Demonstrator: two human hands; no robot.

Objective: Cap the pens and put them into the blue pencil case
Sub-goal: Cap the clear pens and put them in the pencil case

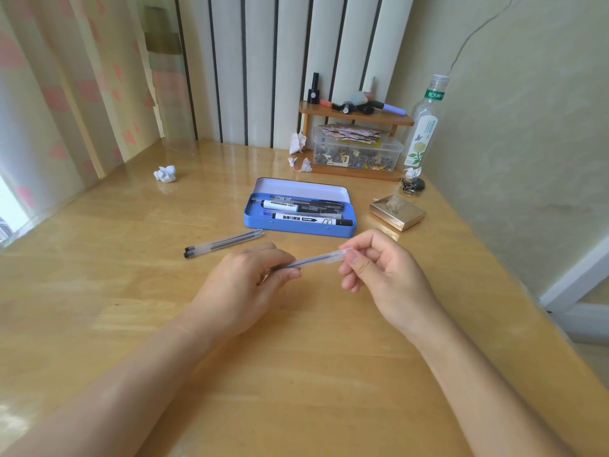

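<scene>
Meanwhile both hands (245, 285) grip one pen (309, 260); open blue pencil case (298, 225) holds markers (306, 218).

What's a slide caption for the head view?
Left hand holds pen, right hand fits cap; open blue case behind.

Readable text was scarce. Clear bottle (425, 127) at the desk's far right corner had a green neck band w/ white Chinese chars, approx "东方树叶"; its white front label carried a yellow flower and butterfly, small print too fine to read. In the open blue pencil case (298, 211) near the far edge, the front marker (309, 220) showed black Chinese chars upside down, a black box w/ white code, maybe "MG103", plus a large "M"-like logo. The second marker (283, 205) had dark print, illegible. Nothing else legible.
</scene>
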